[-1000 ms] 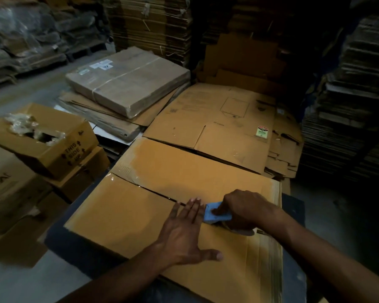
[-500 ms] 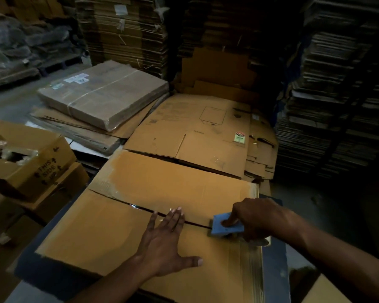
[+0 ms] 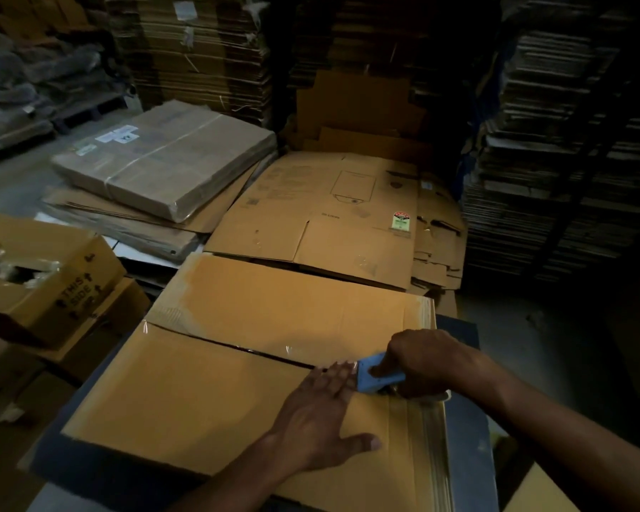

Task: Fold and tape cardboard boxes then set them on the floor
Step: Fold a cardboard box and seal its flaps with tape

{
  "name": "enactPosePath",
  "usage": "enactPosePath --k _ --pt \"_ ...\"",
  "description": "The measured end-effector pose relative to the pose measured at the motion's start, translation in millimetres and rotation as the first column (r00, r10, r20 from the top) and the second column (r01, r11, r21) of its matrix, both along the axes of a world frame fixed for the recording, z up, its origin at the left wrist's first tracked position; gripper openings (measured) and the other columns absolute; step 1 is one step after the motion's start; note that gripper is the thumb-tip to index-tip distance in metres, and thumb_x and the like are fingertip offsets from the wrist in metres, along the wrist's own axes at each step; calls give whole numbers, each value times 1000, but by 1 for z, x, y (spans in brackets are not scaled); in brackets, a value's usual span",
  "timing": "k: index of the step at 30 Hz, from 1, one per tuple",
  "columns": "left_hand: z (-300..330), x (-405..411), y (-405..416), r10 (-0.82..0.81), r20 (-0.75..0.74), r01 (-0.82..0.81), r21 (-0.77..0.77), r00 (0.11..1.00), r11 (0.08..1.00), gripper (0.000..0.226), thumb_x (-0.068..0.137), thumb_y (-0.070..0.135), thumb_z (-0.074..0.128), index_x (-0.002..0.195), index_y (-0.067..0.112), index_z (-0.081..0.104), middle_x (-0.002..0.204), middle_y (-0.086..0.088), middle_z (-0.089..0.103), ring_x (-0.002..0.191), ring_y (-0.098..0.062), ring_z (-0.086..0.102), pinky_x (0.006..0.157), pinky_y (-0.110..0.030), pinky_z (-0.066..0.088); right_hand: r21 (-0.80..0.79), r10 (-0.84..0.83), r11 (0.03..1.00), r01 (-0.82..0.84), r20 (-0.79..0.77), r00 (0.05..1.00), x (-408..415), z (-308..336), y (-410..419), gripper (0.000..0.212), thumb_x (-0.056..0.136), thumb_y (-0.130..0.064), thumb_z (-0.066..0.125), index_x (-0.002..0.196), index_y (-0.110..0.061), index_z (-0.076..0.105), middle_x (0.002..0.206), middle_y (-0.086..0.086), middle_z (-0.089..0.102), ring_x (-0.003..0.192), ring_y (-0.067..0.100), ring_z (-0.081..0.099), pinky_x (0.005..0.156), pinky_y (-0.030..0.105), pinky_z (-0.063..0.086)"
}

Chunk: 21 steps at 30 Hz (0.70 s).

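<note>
Cardboard box point(image 3: 237, 382) lay under his flat, spread left hand point(image 3: 324, 412); the right hand point(image 3: 418, 360), gripping the blue dispenser point(image 3: 372, 375), might wrinkle tape point(image 3: 285, 351) if rushed.

Off to the left of my left hand point(image 3: 320, 419), an open carton point(image 3: 52, 290) is showing "THIS SIDE" with arrows in black on its side wall. Ahead of my right hand point(image 3: 422, 360), a flattened box point(image 3: 311, 216) is carrying a red-and-green sticker point(image 3: 401, 220) and faint print, too small for me to read. White labels point(image 3: 117, 134) on the wrapped bundle point(image 3: 170, 160) far to my left are blurring out too.
</note>
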<state>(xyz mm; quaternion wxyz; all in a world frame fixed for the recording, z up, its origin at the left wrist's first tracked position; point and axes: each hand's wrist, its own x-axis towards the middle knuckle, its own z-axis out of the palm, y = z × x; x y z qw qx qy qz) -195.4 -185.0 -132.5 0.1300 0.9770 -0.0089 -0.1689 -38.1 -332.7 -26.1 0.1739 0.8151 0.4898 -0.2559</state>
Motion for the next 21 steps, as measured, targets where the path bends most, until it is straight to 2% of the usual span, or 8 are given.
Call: enactPosePath --k 3,5,7,9,13,17,21 --pt "-4 -26 50 115 105 -124 78 988 989 111 87 93 16 166 18 -1 169 6 -14 159 -10 -3 126 -35 -12 11 -6 1000 6 2 1000 2 -1 -2 56 96 -44 65 149 -45 47 133 -1 55 115 19 57 83 33 48" --pt "-3 -42 80 206 91 -218 158 974 963 116 81 97 4 166 18 -5 168 7 -18 159 -9 -7 127 -40 -12 14 -16 1000 16 10 1000 2 -2 -2 56 95 -46 65 148 -48 47 133 -2 55 115 19 57 78 31 43" --pt "2 -46 84 246 40 -249 216 969 944 123 76 101 1 164 17 -11 168 2 -22 158 -13 -13 127 -48 -10 10 -13 1000 13 11 1000 1 -3 -2 56 95 -46 65 148 -48 46 133 -3 55 115 18 57 77 30 40" --pt "8 -38 63 241 25 -242 185 970 953 127 75 102 9 164 15 -10 169 -5 -21 159 -20 -15 126 -54 -10 20 -17 1000 17 10 1000 1 -4 -2 55 95 -46 65 147 -47 47 134 -3 54 116 17 56 78 29 41" --pt "12 -8 -15 140 -14 -139 57 990 989 131 73 105 14 164 15 -11 171 -9 -18 158 -21 -18 125 -53 -15 33 -54 998 55 -7 998 1 -5 -1 53 94 -47 66 145 -43 50 134 -4 55 115 17 58 86 32 51" --pt "10 2 -68 361 -33 -362 -54 932 931 152 53 113 18 163 14 -17 171 -7 -21 156 -22 -27 122 -58 -19 28 -41 999 41 -2 999 0 2 -4 53 94 -49 64 145 -44 52 137 -3 56 118 20 59 81 33 46" --pt "5 3 -73 399 -35 -400 -19 916 916 162 46 116 25 162 13 -19 170 -9 -24 155 -24 -28 120 -61 -18 -22 6 1000 -5 11 1000 -6 8 -1 54 97 -41 65 149 -40 49 137 0 55 118 23 58 88 38 51"
